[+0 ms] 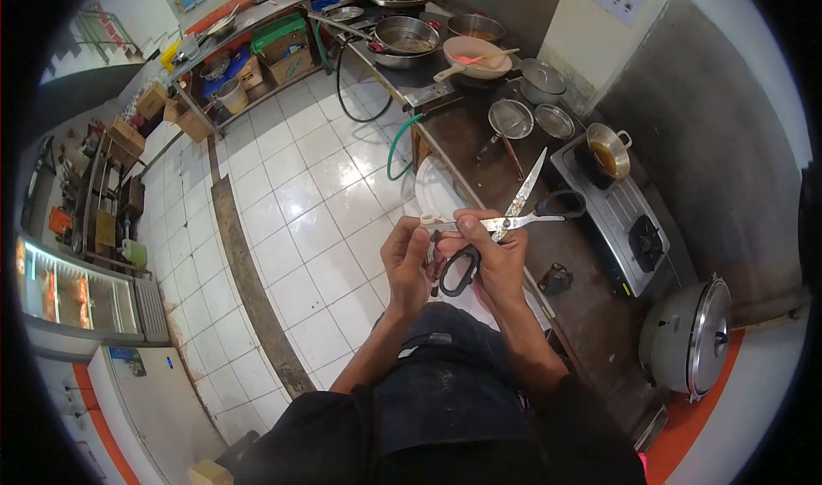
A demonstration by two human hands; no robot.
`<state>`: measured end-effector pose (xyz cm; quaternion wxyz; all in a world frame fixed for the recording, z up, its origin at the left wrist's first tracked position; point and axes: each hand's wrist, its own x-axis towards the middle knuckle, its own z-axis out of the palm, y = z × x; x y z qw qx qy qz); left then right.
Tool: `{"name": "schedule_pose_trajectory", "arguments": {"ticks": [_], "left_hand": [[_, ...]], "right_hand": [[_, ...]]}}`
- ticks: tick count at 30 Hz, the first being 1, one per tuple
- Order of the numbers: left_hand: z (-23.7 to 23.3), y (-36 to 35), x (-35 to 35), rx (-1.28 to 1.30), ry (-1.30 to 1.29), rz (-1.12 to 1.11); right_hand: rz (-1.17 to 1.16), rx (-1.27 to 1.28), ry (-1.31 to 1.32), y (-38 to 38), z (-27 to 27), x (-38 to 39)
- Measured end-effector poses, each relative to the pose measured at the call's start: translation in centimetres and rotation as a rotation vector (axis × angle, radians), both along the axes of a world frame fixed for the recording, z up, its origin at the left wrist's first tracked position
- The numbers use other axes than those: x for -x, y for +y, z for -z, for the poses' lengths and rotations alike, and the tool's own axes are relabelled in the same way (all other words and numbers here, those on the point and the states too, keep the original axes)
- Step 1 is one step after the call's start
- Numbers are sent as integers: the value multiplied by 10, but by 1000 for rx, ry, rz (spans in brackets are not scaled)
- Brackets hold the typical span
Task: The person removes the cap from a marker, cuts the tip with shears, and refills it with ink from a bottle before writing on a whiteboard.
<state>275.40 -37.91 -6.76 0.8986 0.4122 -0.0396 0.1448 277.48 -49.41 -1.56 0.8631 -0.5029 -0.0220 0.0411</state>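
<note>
Scissors [524, 220] open, left hand [406, 267], right hand [498, 258] clasping

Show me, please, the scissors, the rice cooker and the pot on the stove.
scissors [516, 219]: head view, blade pivot.
rice cooker [670, 335]: head view, grey side wall.
pot [623, 158]: head view, metal wall.

A dark brown worktop [591, 314] runs from upper centre to lower right, carrying a steel gas stove [629, 220], round metal lids [555, 120] and a white plate [437, 190].
</note>
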Motion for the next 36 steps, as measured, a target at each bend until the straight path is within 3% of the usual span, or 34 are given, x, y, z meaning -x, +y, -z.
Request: {"name": "schedule_pose_trajectory", "arguments": {"ticks": [5,6,7,8,9,10,12,16,20,26,36], "left_hand": [[-3,3,0,56,12,-25],[5,4,2,-160,19,-102],[21,3,6,-376,26,-177],[27,0,13,-591,33,-253],[30,-9,29,-285,147,127],[30,-5,28,-156,149,22],[22,11,19,-55,88,-74],[4,26,9,-85,-89,-94],[-6,30,7,-147,-129,-144],[-19,25,2,-90,-170,-38],[-27,20,4,55,-92,140]], "right_hand": [[-31,49,-19,7,0,-5],[-39,71,-23,7,3,-6],[186,154,-109,5,20,-19],[312,67,-114,1,5,-33],[437,-13,-129,-3,-11,-47],[463,-267,-70,-14,-55,-56],[335,-244,-214,-51,-57,-58],[393,-149,-168,-45,-52,-49],[142,-96,-76,-30,-34,-22],[-239,-123,-46,-19,-22,-4],[-335,105,-39,-22,-36,-5]]}}
